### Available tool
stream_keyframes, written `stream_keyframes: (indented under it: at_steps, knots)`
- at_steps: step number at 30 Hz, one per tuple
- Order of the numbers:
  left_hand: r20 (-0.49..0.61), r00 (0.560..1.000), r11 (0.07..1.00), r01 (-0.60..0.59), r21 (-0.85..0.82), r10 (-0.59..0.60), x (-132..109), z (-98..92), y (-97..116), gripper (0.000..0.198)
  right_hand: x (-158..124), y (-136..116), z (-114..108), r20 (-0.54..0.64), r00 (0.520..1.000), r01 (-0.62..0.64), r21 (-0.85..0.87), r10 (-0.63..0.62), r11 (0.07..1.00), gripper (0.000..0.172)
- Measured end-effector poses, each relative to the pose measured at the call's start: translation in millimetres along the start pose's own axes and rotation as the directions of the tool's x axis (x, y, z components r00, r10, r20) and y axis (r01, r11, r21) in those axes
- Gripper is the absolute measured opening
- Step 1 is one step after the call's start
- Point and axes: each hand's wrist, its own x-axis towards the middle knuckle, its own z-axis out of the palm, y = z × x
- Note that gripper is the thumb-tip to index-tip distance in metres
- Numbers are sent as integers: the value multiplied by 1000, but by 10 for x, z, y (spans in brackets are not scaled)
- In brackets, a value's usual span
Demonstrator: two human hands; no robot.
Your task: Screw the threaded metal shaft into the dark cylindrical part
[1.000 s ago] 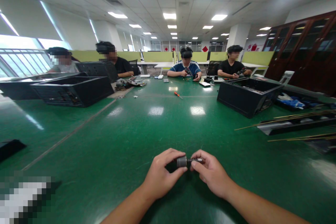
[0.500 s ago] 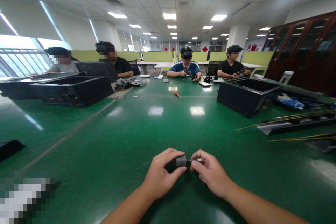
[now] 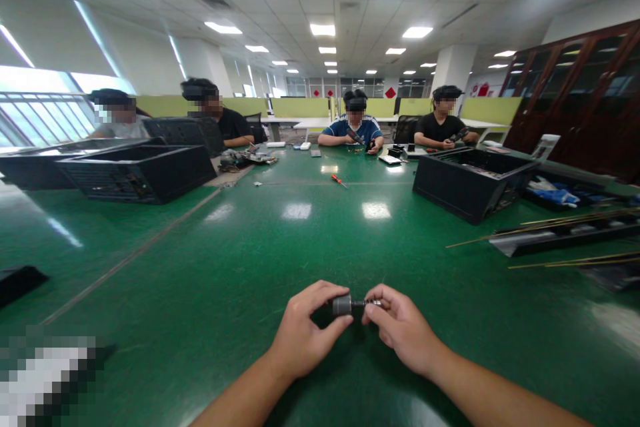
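My left hand (image 3: 305,333) pinches a small grey metal cylinder (image 3: 343,305) between thumb and fingers, just above the green table (image 3: 240,260). My right hand (image 3: 400,327) grips a thin dark shaft (image 3: 369,303) that sticks out of the cylinder's right end. Both hands are closed and meet at the lower middle of the head view. Part of the shaft is hidden by my right fingers.
Open black cases stand at the left (image 3: 140,173) and right (image 3: 470,183). Thin brass rods (image 3: 560,220) and a flat black panel lie at the right. An orange screwdriver (image 3: 339,180) lies mid-table. Several seated people work at the far side.
Both hands and the cylinder have crept slightly up and left. The grip looks the same.
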Motion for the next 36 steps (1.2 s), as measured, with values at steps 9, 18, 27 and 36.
stream_keyframes:
  at_steps: [9,18,27,36]
  knots:
    - [-1,1000,1000,-5,1,5,-2,-9,9,28,7,8,-7,-1,1000,-21,17,21,1000,35]
    - [-9,1000,1000,-8,4,8,0,-7,-18,28,19,39,-16,-8,1000,-3,20,4,1000,34]
    - [-26,1000,1000,-7,11,7,11,-15,8,27,19,32,-20,-25,1000,-8,13,9,1000,34]
    - [-37,999,1000,-8,14,8,13,-23,-9,29,27,32,-27,-43,999,12,3,-12,1000,33]
